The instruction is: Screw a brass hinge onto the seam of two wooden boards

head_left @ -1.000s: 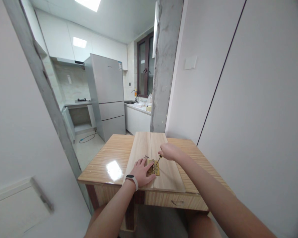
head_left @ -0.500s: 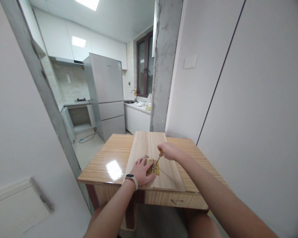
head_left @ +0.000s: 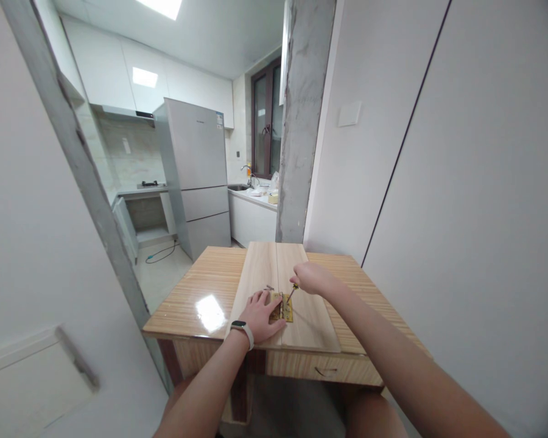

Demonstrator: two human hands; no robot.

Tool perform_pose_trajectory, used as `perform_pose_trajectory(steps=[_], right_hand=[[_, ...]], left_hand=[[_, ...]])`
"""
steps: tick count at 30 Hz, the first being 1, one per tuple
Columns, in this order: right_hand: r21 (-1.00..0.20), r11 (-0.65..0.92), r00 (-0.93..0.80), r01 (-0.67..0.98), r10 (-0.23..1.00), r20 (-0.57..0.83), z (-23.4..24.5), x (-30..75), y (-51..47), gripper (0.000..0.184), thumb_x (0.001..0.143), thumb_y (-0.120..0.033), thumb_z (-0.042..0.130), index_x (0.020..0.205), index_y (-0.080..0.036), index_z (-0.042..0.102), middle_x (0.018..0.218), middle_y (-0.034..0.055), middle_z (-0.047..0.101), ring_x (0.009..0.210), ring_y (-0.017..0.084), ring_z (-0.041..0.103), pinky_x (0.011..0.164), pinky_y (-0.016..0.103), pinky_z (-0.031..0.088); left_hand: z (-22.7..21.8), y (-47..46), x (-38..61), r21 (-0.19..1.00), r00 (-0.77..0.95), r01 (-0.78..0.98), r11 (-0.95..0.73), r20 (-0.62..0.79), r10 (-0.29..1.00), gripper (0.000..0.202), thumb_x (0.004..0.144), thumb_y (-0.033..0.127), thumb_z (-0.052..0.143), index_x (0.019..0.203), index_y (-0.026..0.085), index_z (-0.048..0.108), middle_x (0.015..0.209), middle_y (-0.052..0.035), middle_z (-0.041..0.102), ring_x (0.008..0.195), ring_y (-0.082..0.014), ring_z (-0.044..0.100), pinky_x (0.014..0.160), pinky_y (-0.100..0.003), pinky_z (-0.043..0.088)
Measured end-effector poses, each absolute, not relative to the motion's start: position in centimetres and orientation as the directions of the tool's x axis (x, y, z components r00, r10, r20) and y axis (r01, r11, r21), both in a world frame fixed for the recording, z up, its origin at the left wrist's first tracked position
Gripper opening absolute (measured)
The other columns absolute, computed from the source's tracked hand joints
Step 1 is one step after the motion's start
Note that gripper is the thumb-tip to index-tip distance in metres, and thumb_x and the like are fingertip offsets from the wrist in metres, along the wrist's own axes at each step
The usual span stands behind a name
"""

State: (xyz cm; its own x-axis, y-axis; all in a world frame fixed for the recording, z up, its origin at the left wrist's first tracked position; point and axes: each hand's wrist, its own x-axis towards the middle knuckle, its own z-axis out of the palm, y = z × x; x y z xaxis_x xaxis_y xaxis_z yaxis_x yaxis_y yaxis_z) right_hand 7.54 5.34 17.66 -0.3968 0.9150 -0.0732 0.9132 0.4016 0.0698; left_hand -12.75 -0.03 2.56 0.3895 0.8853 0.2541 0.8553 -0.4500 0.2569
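Observation:
My left hand lies with fingers spread on the boards, its thumb and index finger pressing on a brass hinge. The hinge spans the seam between two pale wooden boards laid side by side. My right hand is closed round the handle of a screwdriver, held tilted. Its tip meets the right leaf of the hinge; the screw under it is too small to make out. Just beyond my left fingers lie a few small screws.
The boards rest on a striped wooden table with a drawer at its front. A white wall stands close on the right. Behind are a grey fridge and a kitchen counter.
My right hand has turned slightly on the screwdriver handle and shifted a little to the right. My left hand stays in place on the hinge.

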Motion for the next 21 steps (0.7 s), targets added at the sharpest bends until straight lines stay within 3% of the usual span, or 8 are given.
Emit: perform_pose_trajectory(steps=[5,10,15,17,21], right_hand=[[0.082,0.498,-0.5,0.863,0.866,-0.001,17.48,7.74,5.43,0.017,0.092,-0.036,0.063,0.097,-0.02,0.069,0.101,0.0106,0.075,0.096,0.023,0.069,0.069,0.026,0.041],[0.068,0.49,-0.492,0.869,0.871,0.008,17.17,7.76,5.65,0.015,0.092,-0.036,0.063,0.093,-0.021,0.067,0.098,0.0087,0.075,0.092,0.022,0.068,0.065,0.026,0.036],[0.038,0.533,-0.533,0.845,0.846,-0.003,17.14,7.96,5.77,0.006,0.089,-0.026,0.067,0.09,-0.021,0.065,0.099,0.0059,0.075,0.092,0.019,0.068,0.065,0.025,0.035],[0.015,0.539,-0.539,0.842,0.842,-0.006,17.13,7.98,5.69,0.011,0.088,-0.029,0.069,0.095,-0.021,0.065,0.102,0.0058,0.074,0.094,0.02,0.067,0.067,0.025,0.037],[-0.001,0.408,-0.408,0.913,0.913,0.013,17.23,7.73,5.33,0.05,0.093,-0.057,0.059,0.122,-0.016,0.058,0.111,0.0163,0.072,0.102,0.028,0.068,0.076,0.03,0.044]], left_hand=[[2.59,-0.07,-12.73,0.252,0.39,0.856,-0.451,0.257,0.884,0.073,0.087,0.076,0.046,0.15,0.038,0.044,0.151,-0.0107,0.041,0.138,-0.0387,0.034,0.112,-0.057,0.028],[2.6,-0.07,-12.74,0.251,0.387,0.858,-0.448,0.256,0.886,0.073,0.087,0.076,0.046,0.15,0.039,0.043,0.151,-0.0104,0.042,0.139,-0.0386,0.033,0.112,-0.056,0.028],[2.62,-0.06,-12.73,0.263,0.38,0.86,-0.438,0.244,0.892,0.073,0.086,0.076,0.047,0.15,0.039,0.043,0.152,-0.0094,0.04,0.139,-0.039,0.032,0.112,-0.056,0.027],[2.62,-0.05,-12.72,0.262,0.382,0.859,-0.44,0.244,0.891,0.073,0.086,0.075,0.048,0.15,0.039,0.043,0.152,-0.0098,0.04,0.139,-0.039,0.032,0.112,-0.057,0.027],[2.64,-0.08,-12.7,0.267,0.387,0.854,-0.447,0.248,0.888,0.074,0.087,0.075,0.048,0.15,0.038,0.043,0.152,-0.0103,0.04,0.139,-0.0388,0.032,0.113,-0.057,0.027]])
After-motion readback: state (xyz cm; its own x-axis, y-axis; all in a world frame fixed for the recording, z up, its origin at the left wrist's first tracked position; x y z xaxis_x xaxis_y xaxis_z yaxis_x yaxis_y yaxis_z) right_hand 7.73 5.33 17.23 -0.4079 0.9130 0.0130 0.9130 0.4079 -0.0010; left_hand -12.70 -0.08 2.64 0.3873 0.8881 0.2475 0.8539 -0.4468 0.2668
